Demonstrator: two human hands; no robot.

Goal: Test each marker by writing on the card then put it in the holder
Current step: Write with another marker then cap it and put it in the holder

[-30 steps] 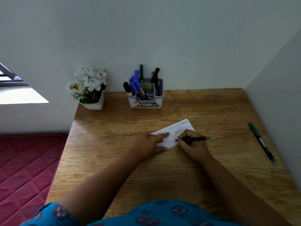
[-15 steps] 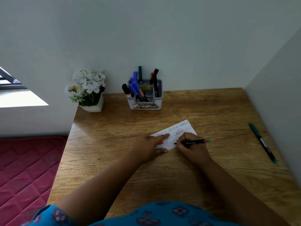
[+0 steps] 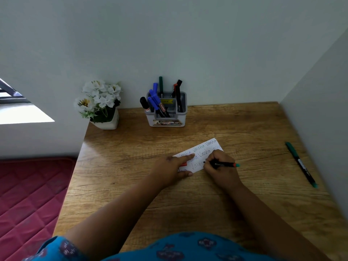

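Since a second ago the marker (image 3: 224, 164) tip has travelled a little rightward along the card's third line, and the right hand (image 3: 221, 167) has followed it, while the left hand has stayed put. That right hand clasps the black marker in a writing grip, tip down on the card (image 3: 202, 150), its teal end sticking out to the right. Flat on the card's left end, the left hand (image 3: 172, 169) presses with forefinger stretched; a red bit, perhaps a cap, peeks from under it and cannot be made out fully. On the white card, lying mid-desk, the word "Varsha" is repeated in several colours; the newest line reads roughly "Vars", the rest hidden by fingers. A grey holder (image 3: 166, 110) stands at the back of the desk (image 3: 122, 166) against the wall, holding blue, green, black and red-capped markers; its front label is too small to read. Beside it, to the left, sits a white flower pot (image 3: 102, 106). Well apart to the right lies a green marker (image 3: 301, 164), its printing unreadable.
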